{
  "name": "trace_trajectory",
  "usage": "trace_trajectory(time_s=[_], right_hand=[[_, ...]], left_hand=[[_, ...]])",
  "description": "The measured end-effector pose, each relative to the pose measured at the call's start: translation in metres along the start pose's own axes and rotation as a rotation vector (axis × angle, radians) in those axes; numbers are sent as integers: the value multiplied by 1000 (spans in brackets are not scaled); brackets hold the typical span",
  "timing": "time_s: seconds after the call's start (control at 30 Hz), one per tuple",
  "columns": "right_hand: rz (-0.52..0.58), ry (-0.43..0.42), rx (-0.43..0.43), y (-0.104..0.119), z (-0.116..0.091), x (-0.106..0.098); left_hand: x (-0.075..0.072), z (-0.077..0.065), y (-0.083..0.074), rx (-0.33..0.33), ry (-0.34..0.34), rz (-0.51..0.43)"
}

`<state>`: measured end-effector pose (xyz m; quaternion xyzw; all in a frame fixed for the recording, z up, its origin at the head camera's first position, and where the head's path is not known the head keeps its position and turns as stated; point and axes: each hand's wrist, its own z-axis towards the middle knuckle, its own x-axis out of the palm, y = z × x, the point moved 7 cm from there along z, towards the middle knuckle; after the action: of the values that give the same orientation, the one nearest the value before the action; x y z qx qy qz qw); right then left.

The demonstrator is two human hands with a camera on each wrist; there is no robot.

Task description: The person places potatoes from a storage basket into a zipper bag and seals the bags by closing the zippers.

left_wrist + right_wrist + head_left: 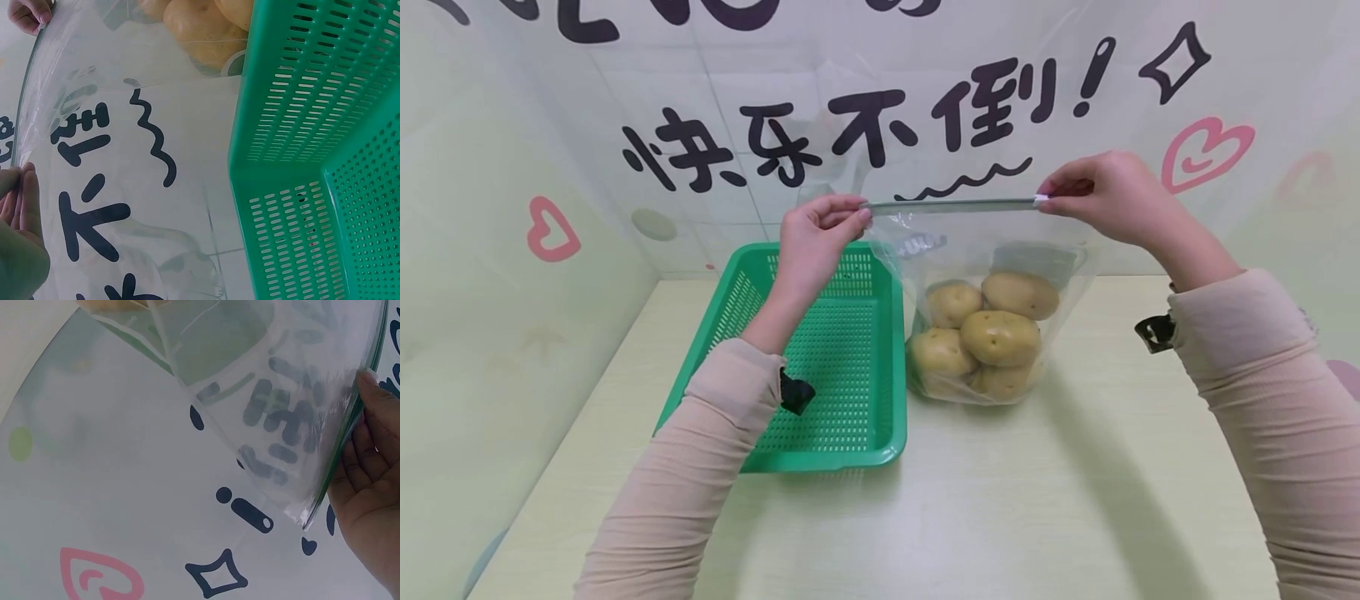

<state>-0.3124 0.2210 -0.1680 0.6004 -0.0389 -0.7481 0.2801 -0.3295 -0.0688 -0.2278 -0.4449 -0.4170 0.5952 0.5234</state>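
Observation:
A clear zip bag (917,227) with a green closure strip hangs upright with its base near the table, holding several potatoes (1000,337). My left hand (812,246) pinches the strip's left end between thumb and fingers. At the right, my right hand (1123,200) pinches the strip by a small white slider (1040,201). The strip is stretched straight between both hands. In the right wrist view, the thumb lies against the green strip (340,440), with the fingers behind it. Whether the strip is sealed along its length cannot be told.
A green perforated plastic basket (891,454) stands on the pale wooden table (1000,508), just left of the bag, under my left forearm. Behind is a white backdrop (880,50) with black characters and pink hearts.

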Motion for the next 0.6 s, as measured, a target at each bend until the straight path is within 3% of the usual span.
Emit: trace_trajectory(time_s=[0.6], right_hand=[[21, -23, 66, -25, -5, -11]], left_hand=[[-3, 1, 6, -39, -7, 41]])
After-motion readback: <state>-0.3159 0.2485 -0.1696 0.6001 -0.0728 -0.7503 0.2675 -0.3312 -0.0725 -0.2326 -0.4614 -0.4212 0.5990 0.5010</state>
